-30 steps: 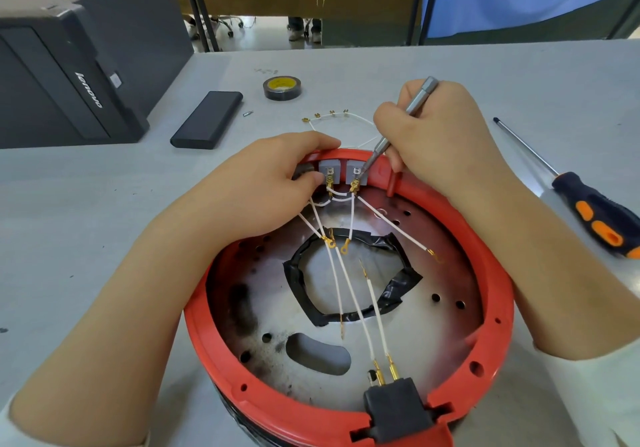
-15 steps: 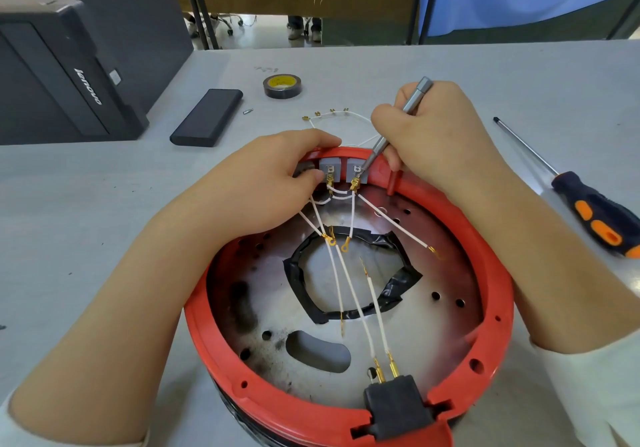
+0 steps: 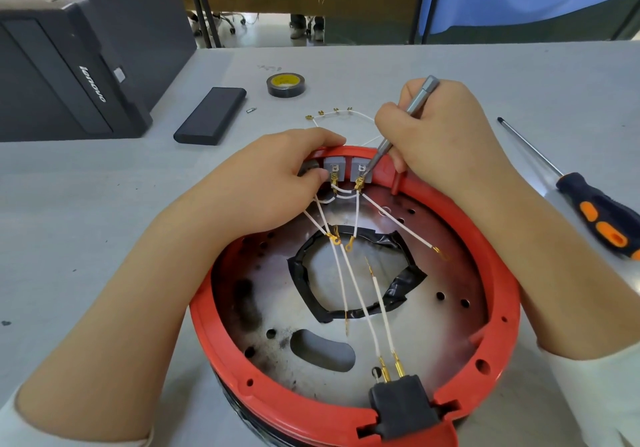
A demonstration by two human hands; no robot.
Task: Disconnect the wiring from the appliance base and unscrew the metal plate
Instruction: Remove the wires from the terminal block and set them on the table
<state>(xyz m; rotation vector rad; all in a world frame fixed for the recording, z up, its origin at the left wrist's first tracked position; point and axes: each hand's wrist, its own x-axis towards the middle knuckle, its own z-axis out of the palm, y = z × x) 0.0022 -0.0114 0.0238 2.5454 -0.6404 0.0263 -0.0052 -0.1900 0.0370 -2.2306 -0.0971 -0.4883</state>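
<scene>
Terminal block (image 3: pixel 361 168): on the red base's (image 3: pixel 491 266) far rim, between both hands.
Right hand (image 3: pixel 440 141): closed round a slim steel screwdriver (image 3: pixel 398 127), tip on that terminal.
Left hand (image 3: pixel 277 183): fingers curled, pinching the neighbouring terminal block (image 3: pixel 333 169).
White wires (image 3: pixel 356 294): trailing over the metal plate (image 3: pixel 433 328) below the hands.
Orange-handled screwdriver (image 3: pixel 599 214): lying right of the right hand.

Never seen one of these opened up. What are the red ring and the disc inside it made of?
The red ring looks like moulded plastic: matte, uniform colour, with formed holes and notches. The disc seems to be bare sheet metal, probably steel or aluminium: it is shiny, reflective, punched with holes and scorched dark in patches.
</scene>
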